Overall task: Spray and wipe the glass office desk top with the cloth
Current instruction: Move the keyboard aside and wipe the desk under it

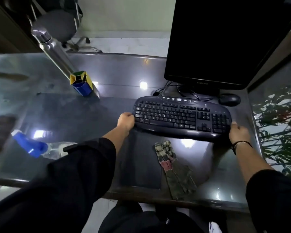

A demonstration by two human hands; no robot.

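The cloth (174, 170) lies crumpled on the glass desk top (94, 68) close to the person, near the front edge, just short of the keyboard (181, 117) and between the two forearms. It is striped in dull green with a patch of red, and no hand touches it.

Just beyond it, both hands hold the keyboard by its ends. The left hand (126, 121) grips the left end, fingers curled over the edge by the outer keys. The right hand (238, 133) grips the right end beside the number pad, thumb on top; a dark band circles that wrist. The keyboard's near edge appears slightly raised off the glass, though the blur makes that hard to judge.

Well to the left of the left hand, and nearer the person than it, the spray bottle (40, 148) lies on its side on the glass, its blue trigger head pointing left and its clear body partly hidden behind the dark sleeve.

Beyond the left hand and off to its left stands a yellow and blue pen holder (81, 84), with a steel flask (52, 49) upright just behind it. Past the right hand, a black mouse (229, 99) sits at the far right corner of the keyboard, and the monitor (222, 41) rises behind both, its cables trailing down onto the glass. An office chair (60, 26) stands on the floor past the desk's far edge.
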